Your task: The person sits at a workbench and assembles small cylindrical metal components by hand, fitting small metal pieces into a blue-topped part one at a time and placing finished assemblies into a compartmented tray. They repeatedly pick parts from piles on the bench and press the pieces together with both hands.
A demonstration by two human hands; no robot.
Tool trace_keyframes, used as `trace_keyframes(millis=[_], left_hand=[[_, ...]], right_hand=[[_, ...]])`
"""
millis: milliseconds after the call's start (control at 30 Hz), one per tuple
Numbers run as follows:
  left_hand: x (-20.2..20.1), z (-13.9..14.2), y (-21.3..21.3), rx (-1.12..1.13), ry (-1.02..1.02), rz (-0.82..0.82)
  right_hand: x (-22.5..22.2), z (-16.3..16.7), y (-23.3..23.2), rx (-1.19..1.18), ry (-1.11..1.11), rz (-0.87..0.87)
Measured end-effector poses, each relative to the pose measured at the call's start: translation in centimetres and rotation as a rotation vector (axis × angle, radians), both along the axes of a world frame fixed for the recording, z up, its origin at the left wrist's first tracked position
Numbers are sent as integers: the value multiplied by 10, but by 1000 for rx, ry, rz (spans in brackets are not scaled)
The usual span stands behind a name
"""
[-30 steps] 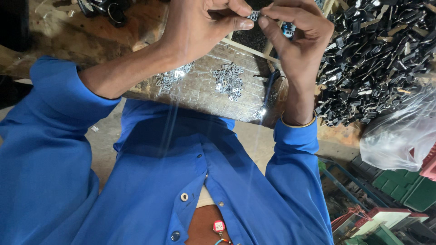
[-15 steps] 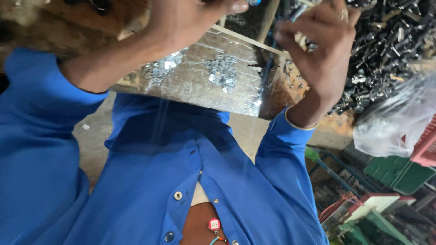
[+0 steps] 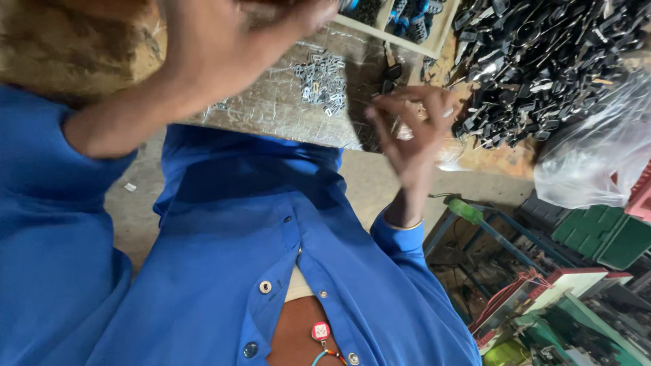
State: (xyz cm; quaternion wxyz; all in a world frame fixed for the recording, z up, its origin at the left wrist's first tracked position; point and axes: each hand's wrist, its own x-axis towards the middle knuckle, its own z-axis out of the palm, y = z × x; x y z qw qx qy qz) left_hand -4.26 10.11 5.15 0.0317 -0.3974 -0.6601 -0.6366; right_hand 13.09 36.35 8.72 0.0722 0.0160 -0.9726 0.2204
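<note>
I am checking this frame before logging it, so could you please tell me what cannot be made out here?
- Left hand, head view: motion-blurred, fingertips at the top edge; its grip and anything in it cannot be told.
- Right hand, head view: blurred; whether the fingers pinch a small part is unclear.
- Small silvery parts: too small to identify.
- Dark metal pile: cut off by the top edge.
</note>
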Motion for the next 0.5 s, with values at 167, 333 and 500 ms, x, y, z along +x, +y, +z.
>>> trace_keyframes(millis=[167,333,500], left_hand=[[49,12,-26,35,-260,23],[99,18,-43,3,-492,100],[132,4,-40,-108,-516,184]], right_hand=[[21,-7,-49,4,-15,66],[30,-10,-59,-71,-43,27],[39,-16,-61,-1,7,55]])
